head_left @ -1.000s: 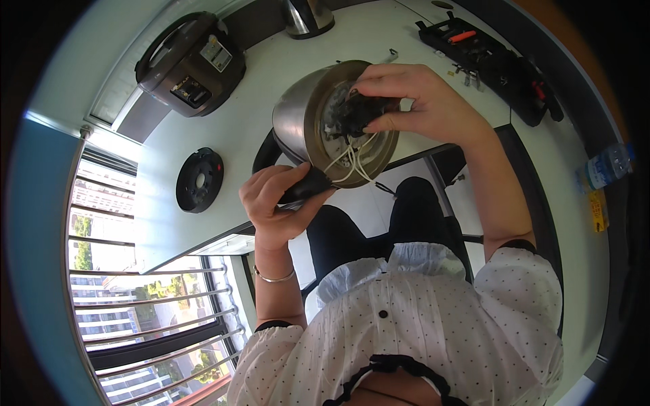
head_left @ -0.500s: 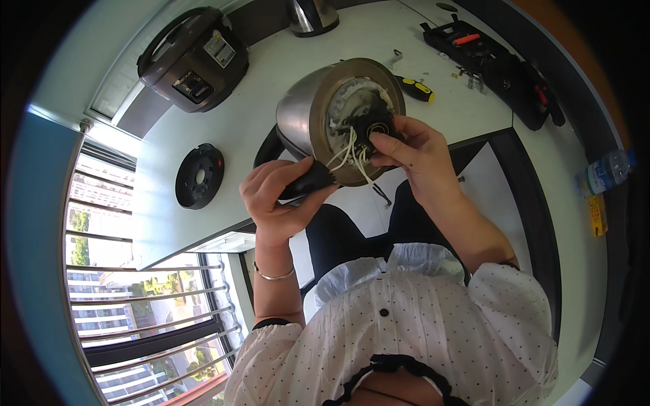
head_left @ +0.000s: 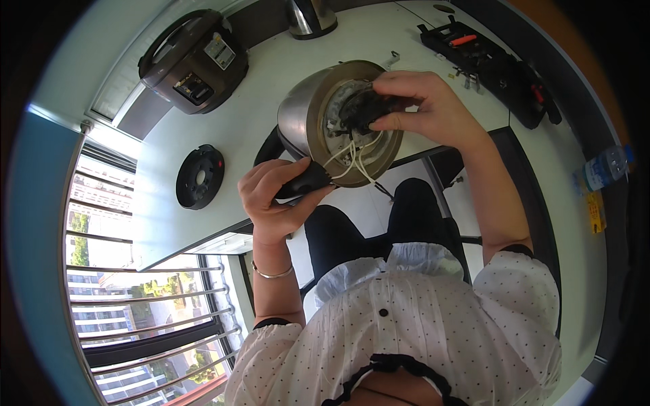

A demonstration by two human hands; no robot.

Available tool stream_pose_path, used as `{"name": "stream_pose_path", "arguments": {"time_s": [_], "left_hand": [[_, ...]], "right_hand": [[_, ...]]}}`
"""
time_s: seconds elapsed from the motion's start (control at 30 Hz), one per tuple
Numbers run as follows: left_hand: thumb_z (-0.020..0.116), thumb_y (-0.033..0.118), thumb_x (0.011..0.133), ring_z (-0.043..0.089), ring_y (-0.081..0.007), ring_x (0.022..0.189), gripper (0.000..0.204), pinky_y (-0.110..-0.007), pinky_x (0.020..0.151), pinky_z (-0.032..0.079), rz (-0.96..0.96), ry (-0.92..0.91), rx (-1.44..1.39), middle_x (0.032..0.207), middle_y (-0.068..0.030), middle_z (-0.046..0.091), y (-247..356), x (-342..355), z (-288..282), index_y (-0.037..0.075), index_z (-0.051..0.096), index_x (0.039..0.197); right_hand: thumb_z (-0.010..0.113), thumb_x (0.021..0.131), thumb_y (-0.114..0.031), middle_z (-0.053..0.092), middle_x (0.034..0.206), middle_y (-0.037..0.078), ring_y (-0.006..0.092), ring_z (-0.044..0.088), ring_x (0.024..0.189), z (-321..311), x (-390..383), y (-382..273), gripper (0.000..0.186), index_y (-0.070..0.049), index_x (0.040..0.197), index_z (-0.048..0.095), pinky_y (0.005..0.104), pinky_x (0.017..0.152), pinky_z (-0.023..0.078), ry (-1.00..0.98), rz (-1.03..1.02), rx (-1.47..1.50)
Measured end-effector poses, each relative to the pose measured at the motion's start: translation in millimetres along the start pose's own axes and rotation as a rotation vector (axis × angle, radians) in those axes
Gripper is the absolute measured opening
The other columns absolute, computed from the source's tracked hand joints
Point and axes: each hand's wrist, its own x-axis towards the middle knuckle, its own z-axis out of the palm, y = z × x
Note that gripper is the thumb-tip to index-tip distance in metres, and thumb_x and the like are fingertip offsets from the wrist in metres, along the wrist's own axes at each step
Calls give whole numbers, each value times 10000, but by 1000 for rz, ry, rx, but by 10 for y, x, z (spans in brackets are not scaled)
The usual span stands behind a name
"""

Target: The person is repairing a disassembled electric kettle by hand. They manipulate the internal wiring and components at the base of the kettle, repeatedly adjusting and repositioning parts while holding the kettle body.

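Note:
A steel electric kettle is tipped over at the counter's near edge, its open underside turned toward my right. My left hand is closed around the black end of its handle. Between the fingers and thumb of my right hand is a black plastic connector, tilted at the whitish, worn underside. Several white wires run from the connector area toward the handle end, and a dark-tipped lead hangs below the rim. My right fingers hide part of the connector.
A round black plastic base rests on the counter at left. Behind stand a rice cooker and another kettle. An open black tool case, small metal parts and a water bottle are at right. A barred window is lower left.
My right hand has moved up and turned over, tilting the connector so its ringed face no longer shows. It now covers the yellow-and-black screwdriver. My left hand has barely shifted.

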Motion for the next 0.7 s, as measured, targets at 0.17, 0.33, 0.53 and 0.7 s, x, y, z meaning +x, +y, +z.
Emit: {"name": "stream_pose_path", "arguments": {"time_s": [0.17,0.33,0.53,0.7], "left_hand": [[877,38,453,645,-196,663,443,-266,618,504,2,4,16,752,-120,679,0,8,-17,-28,691,850],[881,45,451,646,-195,664,447,-266,623,504,20,2,3,753,-120,682,-21,11,1,-29,690,849],[876,97,489,615,-184,554,377,-255,517,462,70,78,-10,647,-82,641,-44,52,37,24,688,808],[877,96,491,604,-183,538,375,-253,514,460,69,38,-19,634,-84,631,-2,70,37,19,686,805]], "right_hand": [[788,757,-122,666,832,77,109,624,667,230,-192,-4,374,51,1057,645,232,530,480,178,455,271],[725,829,-131,664,792,74,135,659,649,545,-368,-97,244,62,959,652,225,461,466,379,506,703],[764,783,-88,665,862,83,117,642,701,349,-236,32,329,55,1055,648,215,547,495,240,371,396],[788,704,13,631,1093,83,139,615,899,36,-62,87,462,-3,1141,640,251,731,516,51,-6,52]]}}
